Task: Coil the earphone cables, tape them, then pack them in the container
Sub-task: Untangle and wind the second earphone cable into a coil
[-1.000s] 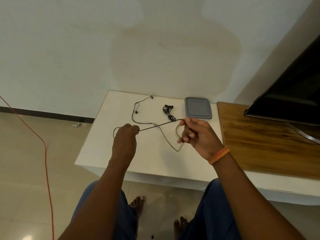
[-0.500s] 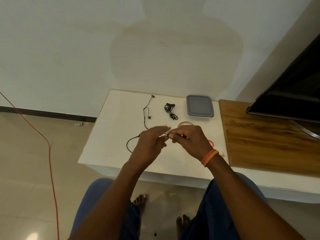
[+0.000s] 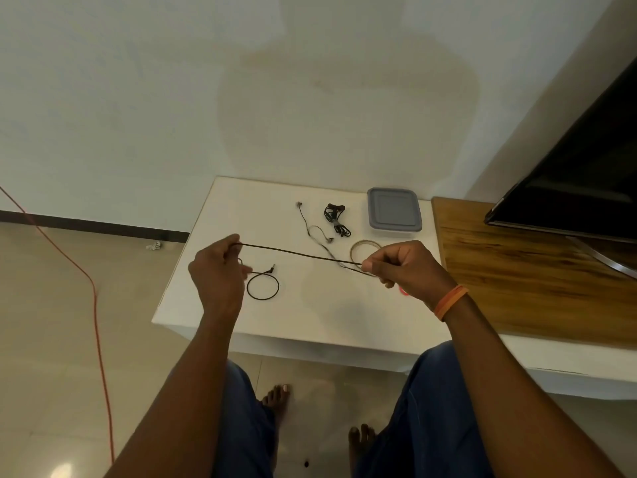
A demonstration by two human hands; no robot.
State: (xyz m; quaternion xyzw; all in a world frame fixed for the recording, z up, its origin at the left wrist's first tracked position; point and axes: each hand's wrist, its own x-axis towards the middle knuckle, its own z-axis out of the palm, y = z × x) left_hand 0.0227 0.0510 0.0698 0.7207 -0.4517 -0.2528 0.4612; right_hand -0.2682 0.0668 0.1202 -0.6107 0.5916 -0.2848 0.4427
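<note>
Two hands hold one earphone cable (image 3: 296,251) taut at frame centre: left hand (image 3: 215,274) grips its left end, right hand (image 3: 403,267) pinches the right. Lidded container (image 3: 394,209) sits upper right.

White table (image 3: 213,315) against a pale, stained wall (image 3: 310,81). Wooden board (image 3: 537,288) to the right on the table, edge to edge with the white top. Dark television screen (image 3: 593,167) tilted above the board, its metal stand foot (image 3: 606,260) on the wood. Orange cord (image 3: 98,322) trailing over the beige tiled floor (image 3: 44,339) at left. Small pale object (image 3: 154,246) by the dark skirting (image 3: 93,226), too small to identify. Bare feet (image 3: 277,400) and blue trousers (image 3: 437,426) below.
</note>
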